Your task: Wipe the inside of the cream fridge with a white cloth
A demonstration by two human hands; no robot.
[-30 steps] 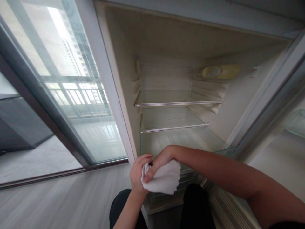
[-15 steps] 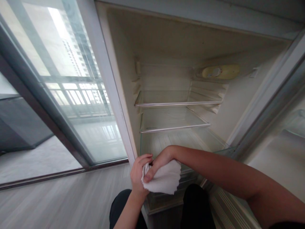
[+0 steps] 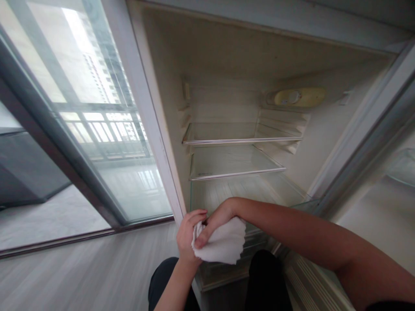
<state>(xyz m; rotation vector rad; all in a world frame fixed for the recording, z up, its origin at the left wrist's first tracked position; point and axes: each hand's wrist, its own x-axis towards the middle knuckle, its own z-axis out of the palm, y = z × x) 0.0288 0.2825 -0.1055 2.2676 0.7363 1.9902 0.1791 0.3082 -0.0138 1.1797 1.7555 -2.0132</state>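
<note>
A white cloth (image 3: pixel 223 246) hangs between both of my hands in front of an open, empty fridge (image 3: pixel 227 56). My left hand (image 3: pixel 185 233) grips the cloth's left edge with fingers curled around it. My right hand (image 3: pixel 214 222) pinches the same bunched edge from above, thumb pressed on the fabric. Both hands are held just in front of the fridge's lowest glass shelf (image 3: pixel 285 190). Two more glass shelves (image 3: pixel 240 140) sit above, bare.
A glass sliding door (image 3: pixel 97 129) with a balcony railing behind it stands left of the fridge. The open fridge door (image 3: pixel 389 172) is at the right. A yellowed control dial (image 3: pixel 298 97) sits high inside. Pale wood floor (image 3: pixel 81 272) lies at lower left; my dark-trousered knees (image 3: pixel 266 280) are below.
</note>
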